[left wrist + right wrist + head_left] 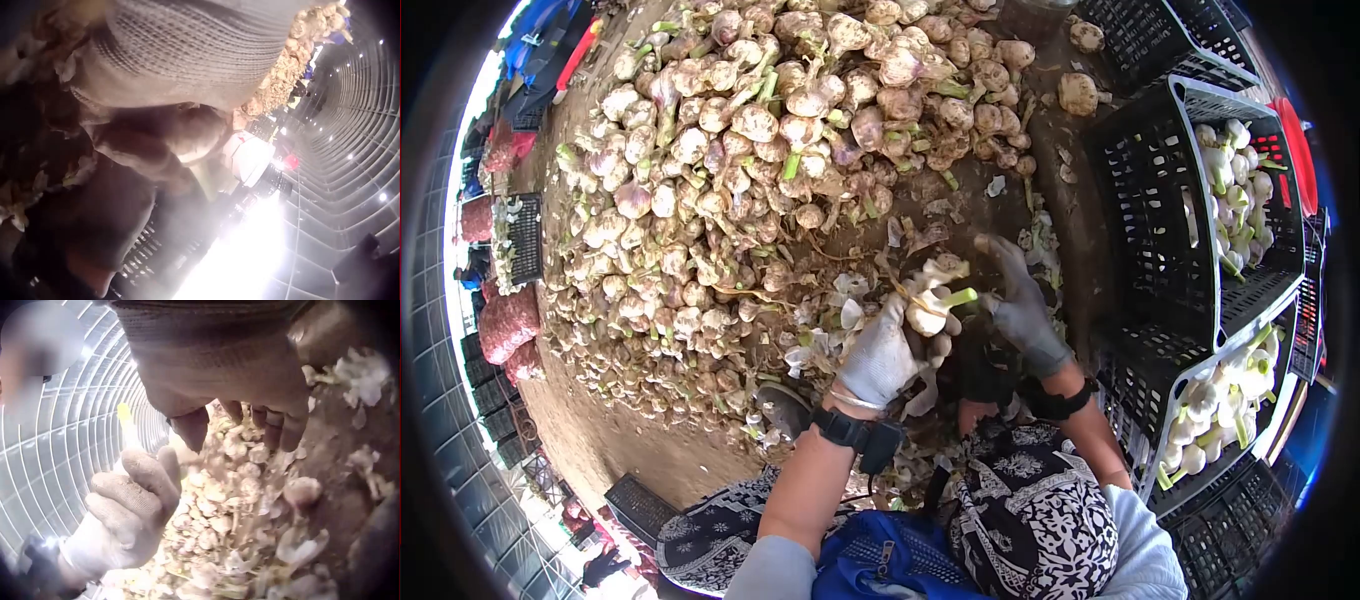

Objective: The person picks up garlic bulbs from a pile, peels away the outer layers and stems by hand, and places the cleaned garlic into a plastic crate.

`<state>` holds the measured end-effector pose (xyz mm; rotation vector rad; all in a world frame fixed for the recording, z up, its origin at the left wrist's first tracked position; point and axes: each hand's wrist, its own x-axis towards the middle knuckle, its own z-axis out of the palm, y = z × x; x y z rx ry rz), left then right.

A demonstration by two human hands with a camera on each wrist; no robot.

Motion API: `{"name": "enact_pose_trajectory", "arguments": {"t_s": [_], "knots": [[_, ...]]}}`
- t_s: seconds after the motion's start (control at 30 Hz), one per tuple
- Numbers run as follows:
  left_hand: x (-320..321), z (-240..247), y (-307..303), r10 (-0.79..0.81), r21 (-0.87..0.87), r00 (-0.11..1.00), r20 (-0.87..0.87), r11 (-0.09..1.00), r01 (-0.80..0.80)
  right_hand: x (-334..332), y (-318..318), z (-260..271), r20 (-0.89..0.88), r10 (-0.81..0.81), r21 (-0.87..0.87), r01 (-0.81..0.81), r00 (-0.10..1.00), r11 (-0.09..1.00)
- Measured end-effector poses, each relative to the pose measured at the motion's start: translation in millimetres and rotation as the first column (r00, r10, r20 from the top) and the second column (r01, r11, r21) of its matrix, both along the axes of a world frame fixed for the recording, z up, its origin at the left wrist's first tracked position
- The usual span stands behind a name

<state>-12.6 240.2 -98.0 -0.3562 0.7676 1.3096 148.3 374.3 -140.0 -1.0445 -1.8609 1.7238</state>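
My gloved left hand [882,358] grips a garlic bulb [927,314] with a short green stem, seen in the head view. In the right wrist view the left hand [128,509] has its fingers curled round the bulb, and the cut stem [126,419] sticks up past them. Just to the right, my gloved right hand [1025,310] is held apart from the bulb, fingers extended and holding nothing. The right wrist view shows the right hand [219,369] with fingers pointing down over the loose garlic. Glove fabric [187,56] fills the top of the left wrist view.
A large heap of untrimmed garlic [700,180] covers the ground ahead and to the left. At the right stand black crates [1150,220] holding cleaned garlic [1235,200]. Loose peelings [850,290] lie round the hands. Red mesh sacks [508,325] stand at the far left.
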Motion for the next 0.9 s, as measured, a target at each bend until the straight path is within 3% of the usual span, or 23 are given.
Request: {"name": "enact_pose_trajectory", "arguments": {"t_s": [0.07, 0.1, 0.13, 0.17, 0.2, 0.23, 0.27, 0.3, 0.33, 0.37, 0.4, 0.47, 0.5, 0.53, 0.57, 0.6, 0.63, 0.7, 0.73, 0.8, 0.9], "knots": [[-6.7, -23.2, -4.8, -0.044, 0.275, 0.998, 0.055, 0.961, 0.027, 0.2, -9.4, 14.4, -0.297, 0.007, -0.245, -0.083, 0.955, 0.966], [1.6, -22.7, -5.3, 0.024, 0.126, 1.000, -0.018, 0.992, -0.021, -1.8, -8.5, 23.9, -0.264, 0.086, -0.192, -0.140, 0.961, 0.971], [4.5, -24.6, -2.3, 0.022, 0.126, 1.000, -0.019, 0.992, -0.020, -3.3, -8.4, 19.4, -0.265, 0.085, -0.191, -0.138, 0.960, 0.972], [5.7, -26.1, 0.7, -0.017, 0.106, 0.952, -0.307, 0.993, 0.052, -7.8, -8.0, 15.0, -0.294, 0.069, -0.175, -0.125, 0.953, 0.977], [5.3, -26.1, 1.7, -0.059, 0.066, 0.821, -0.568, 0.991, 0.117, -11.5, -8.5, 13.7, -0.324, 0.053, -0.160, -0.110, 0.945, 0.981], [4.8, -23.3, -1.9, -0.059, 0.064, 0.819, -0.571, 0.991, 0.117, -10.2, -9.9, 17.6, -0.308, -0.060, -0.294, -0.035, 0.949, 0.955], [4.4, -20.0, -9.2, -0.042, 0.029, 0.741, -0.670, 0.996, 0.083, -9.8, -8.8, 15.9, -0.313, -0.056, -0.292, -0.040, 0.948, 0.955], [4.4, -16.5, -16.9, -0.031, -0.001, 0.652, -0.757, 0.999, 0.047, -6.7, -6.6, 12.3, -0.245, -0.210, -0.449, 0.081, 0.946, 0.890], [4.5, -14.7, -23.2, -0.027, -0.027, 0.556, -0.831, 1.000, 0.008, -4.1, -5.4, 10.2, -0.149, -0.350, -0.586, 0.203, 0.925, 0.785], [4.5, 5.7, -21.0, -0.095, -0.017, 0.357, -0.929, 0.977, 0.214, -5.6, -3.9, 17.5, -0.149, -0.385, -0.489, 0.271, 0.911, 0.829], [3.1, 2.1, -30.6, -0.096, -0.019, 0.358, -0.929, 0.977, 0.214, -4.0, -3.4, 19.2, -0.146, -0.385, -0.490, 0.272, 0.911, 0.829], [1.2, -11.0, -52.1, -0.309, -0.314, -0.117, -0.944, 0.730, 0.607, -1.1, -2.6, 20.6, -0.087, -0.407, -0.480, 0.320, 0.909, 0.817], [2.7, -15.1, -58.1, -0.266, -0.440, -0.368, -0.891, 0.706, 0.555, -0.6, -3.5, 17.2, -0.089, -0.407, -0.480, 0.319, 0.909, 0.817], [3.2, -20.4, -62.5, -0.265, -0.440, -0.370, -0.891, 0.705, 0.556, 0.0, -5.8, 10.8, -0.100, -0.457, -0.525, 0.343, 0.884, 0.779], [3.0, -9.2, -52.0, -0.347, -0.509, -0.399, -0.849, 0.742, 0.437, 0.6, -7.2, 7.2, -0.107, -0.508, -0.569, 0.366, 0.855, 0.736], [3.5, 0.6, -41.4, -0.432, -0.570, -0.413, -0.802, 0.760, 0.312, 1.5, -8.0, 8.7, -0.104, -0.511, -0.569, 0.370, 0.853, 0.734], [5.2, 6.1, -30.2, -0.435, -0.571, -0.409, -0.802, 0.759, 0.313, 2.3, -9.6, 11.8, -0.067, -0.467, -0.567, 0.352, 0.882, 0.745], [3.9, 12.9, -2.6, -0.127, -0.180, -0.307, -0.943, 0.972, 0.152, 1.6, -9.8, 12.6, -0.036, -0.416, -0.563, 0.325, 0.909, 0.759], [0.4, 15.6, 7.1, -0.126, -0.179, -0.307, -0.943, 0.972, 0.151, 2.3, -10.1, 10.1, -0.057, -0.387, -0.659, 0.257, 0.920, 0.707], [-3.1, 19.3, 18.9, 0.062, 0.010, -0.134, -0.989, 0.935, 0.355, -1.2, -11.2, 17.6, -0.077, -0.362, -0.744, 0.188, 0.929, 0.641], [0.0, 20.4, 2.6, 0.011, -0.041, -0.131, -0.991, 0.923, 0.384, -3.6, -11.3, 20.2, -0.202, -0.507, -0.823, 0.136, 0.838, 0.552]]}}
